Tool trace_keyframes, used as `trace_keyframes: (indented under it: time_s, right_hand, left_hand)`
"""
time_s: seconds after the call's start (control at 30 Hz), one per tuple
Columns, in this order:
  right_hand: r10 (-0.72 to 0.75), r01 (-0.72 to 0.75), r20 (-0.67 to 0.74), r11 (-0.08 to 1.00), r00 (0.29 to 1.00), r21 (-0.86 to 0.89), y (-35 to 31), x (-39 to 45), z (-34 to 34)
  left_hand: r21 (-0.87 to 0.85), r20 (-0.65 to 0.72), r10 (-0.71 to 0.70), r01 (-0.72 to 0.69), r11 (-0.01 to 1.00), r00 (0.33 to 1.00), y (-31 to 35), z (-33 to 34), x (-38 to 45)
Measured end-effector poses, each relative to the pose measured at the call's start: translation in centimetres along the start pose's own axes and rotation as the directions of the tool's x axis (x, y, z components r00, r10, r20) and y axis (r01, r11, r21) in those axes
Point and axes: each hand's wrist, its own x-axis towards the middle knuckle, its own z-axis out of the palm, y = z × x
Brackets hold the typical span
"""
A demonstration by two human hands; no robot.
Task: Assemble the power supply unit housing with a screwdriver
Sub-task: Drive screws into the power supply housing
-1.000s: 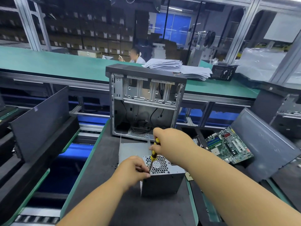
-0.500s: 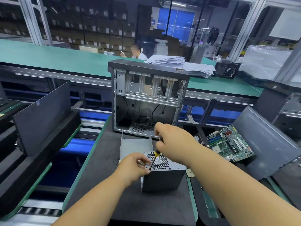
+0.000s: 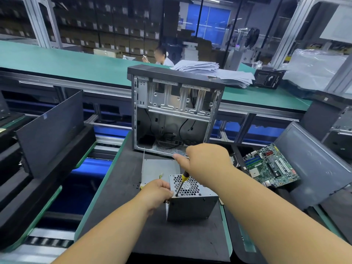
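Since the earlier frames I see my right hand has risen and tipped, so the yellow-and-black-handled screwdriver now leans more steeply, and most of its handle has slipped out of sight under my fist. My left hand has shifted little on the near-left corner of the grey metal power supply box with the honeycomb grille.

Only a short yellow stub of the handle and the dark shaft show below my right hand, whose fingers are curled round the rest. The tip sits at the near-left corner of the grille, just beside my left fingertips; I cannot make out a screw there. My left hand pinches that corner, thumb on top; the fingers underneath are hidden.

The box stands on the dark grey mat, between my two forearms. Just behind the box lies a flat grey metal plate, partly covered by it. Further behind stands the open black-topped computer case, its lower edge cut by my right hand. To the right of the box a green circuit board rests against a dark grey panel. Beyond the case, white paper stacks lie on the green bench.
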Motion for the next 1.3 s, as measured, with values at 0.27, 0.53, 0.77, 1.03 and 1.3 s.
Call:
trace_keyframes:
  time_s: [0.27, 0.53, 0.77, 1.03, 1.3]
  right_hand:
    - [-0.175, 0.175, -0.013, 0.973, 0.984, 0.153, 0.1, -0.1, -0.4]
    - [-0.162, 0.135, 0.057, 0.936, 0.985, 0.324, 0.0, -0.1, -0.5]
    - [-0.097, 0.097, 0.015, 0.995, 0.995, -0.013, -0.2, 0.2, -0.4]
    - [-0.188, 0.158, 0.051, 0.924, 0.981, 0.349, 0.1, 0.1, -0.8]
    - [-0.118, 0.107, 0.023, 0.955, 0.993, 0.278, 0.0, -0.4, 0.0]
  left_hand:
    - [0.024, 0.015, -0.015, 0.015, 1.000, 1.000, 0.2, -0.1, 0.2]
    - [0.035, 0.013, -0.020, 0.019, 0.999, 1.000, 0.3, -0.1, 0.2]
    - [0.015, 0.004, -0.010, 0.010, 1.000, 1.000, 0.2, -0.1, 0.3]
    - [0.023, 0.002, -0.004, 0.004, 1.000, 1.000, 0.4, -0.1, 0.3]
    - [0.000, 0.006, -0.022, 0.022, 1.000, 1.000, 0.2, -0.1, 0.4]
